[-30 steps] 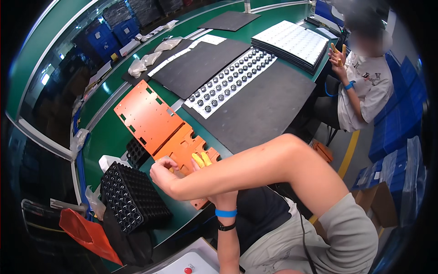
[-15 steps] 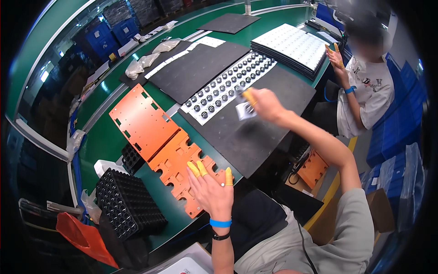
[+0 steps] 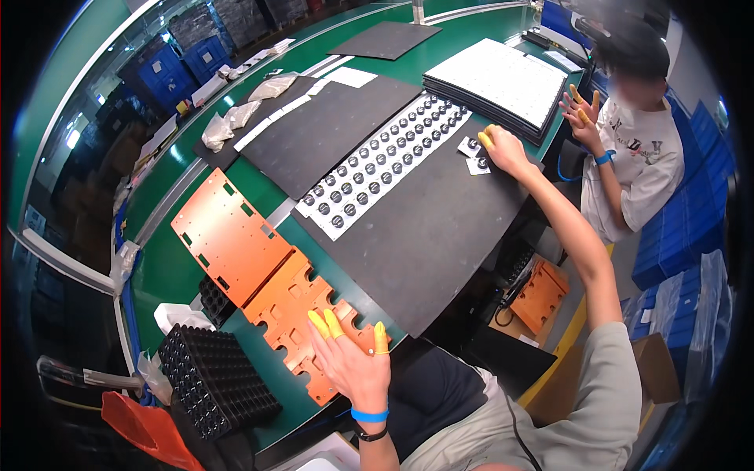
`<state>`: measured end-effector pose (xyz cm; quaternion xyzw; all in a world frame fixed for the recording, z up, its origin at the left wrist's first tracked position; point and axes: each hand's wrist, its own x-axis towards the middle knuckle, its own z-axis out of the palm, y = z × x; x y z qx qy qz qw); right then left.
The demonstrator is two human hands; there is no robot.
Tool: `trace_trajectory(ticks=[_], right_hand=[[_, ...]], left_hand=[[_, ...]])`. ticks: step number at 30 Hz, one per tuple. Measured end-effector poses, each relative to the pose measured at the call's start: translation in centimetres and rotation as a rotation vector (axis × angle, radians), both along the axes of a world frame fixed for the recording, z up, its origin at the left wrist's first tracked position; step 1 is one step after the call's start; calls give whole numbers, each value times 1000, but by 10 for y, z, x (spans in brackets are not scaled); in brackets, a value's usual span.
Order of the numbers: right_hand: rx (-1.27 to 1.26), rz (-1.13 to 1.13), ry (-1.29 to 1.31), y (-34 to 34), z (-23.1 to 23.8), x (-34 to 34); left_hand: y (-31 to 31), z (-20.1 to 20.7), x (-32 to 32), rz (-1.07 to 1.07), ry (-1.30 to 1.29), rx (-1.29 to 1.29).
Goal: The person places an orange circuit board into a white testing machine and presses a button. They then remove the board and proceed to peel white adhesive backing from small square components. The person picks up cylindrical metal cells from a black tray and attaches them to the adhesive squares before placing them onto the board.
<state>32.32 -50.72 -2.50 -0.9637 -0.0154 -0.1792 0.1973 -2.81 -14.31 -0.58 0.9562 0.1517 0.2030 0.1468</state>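
My left hand (image 3: 355, 363), with yellow finger cots, lies with fingers spread on the lower orange plate (image 3: 292, 302), which has rounded notches along its edges. My right hand (image 3: 506, 151) is at the far right of a black mat (image 3: 440, 228). Its fingers are closed at the edge of a small white card (image 3: 465, 149) bearing a black round part; the contact is partly hidden. A second such card (image 3: 476, 169) sits just below it. Left of these runs a white sheet (image 3: 334, 230) carrying rows of black round parts.
A flat orange plate (image 3: 224, 235) adjoins the notched one. Black trays with round pockets (image 3: 216, 385) are stacked at lower left. White sheets (image 3: 495, 78) are piled far right. Clear bags (image 3: 228, 122) lie at far left. A co-worker (image 3: 636, 149) sits at right, hands raised.
My right hand has moved right and away from me, from over the mat's middle to its far right, with the white cards. My left hand still rests on the notched orange plate.
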Motion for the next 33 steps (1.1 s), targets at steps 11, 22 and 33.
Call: trace_trajectory(ticks=[11, 22, 33], right_hand=[[146, 61, -73, -8, -16, 38], [64, -115, -70, -11, -13, 72], [-44, -126, -134, 0, -12, 73]], left_hand=[[-1, 4, 4, -2, 60, 22], [-1, 0, 6, 16, 88, 71], [-1, 1, 6, 20, 102, 50]])
